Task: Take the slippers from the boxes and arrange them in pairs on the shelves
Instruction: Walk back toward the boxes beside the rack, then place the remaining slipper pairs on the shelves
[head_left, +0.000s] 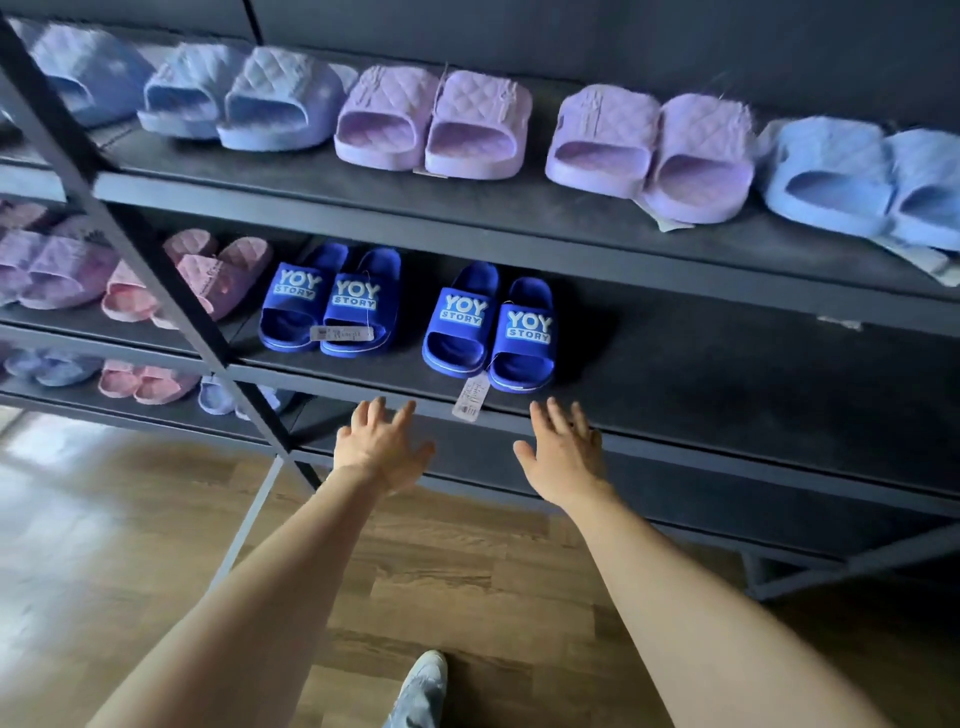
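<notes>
While left grip (382, 452) and right grip (563, 457) spread empty, blue slippers (462, 322) read "YOY STORY".

On the middle shelf (727, 353) before you, the left YOY STORY pair (332, 306) stands beside the right YOY STORY pair (491, 330), below the upper shelf (519, 218) with its row of slippers (431, 124).

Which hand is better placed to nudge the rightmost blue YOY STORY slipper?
Right. The right hand is open just below that slipper; the left hand is further left, beyond the hanging tag.
</notes>
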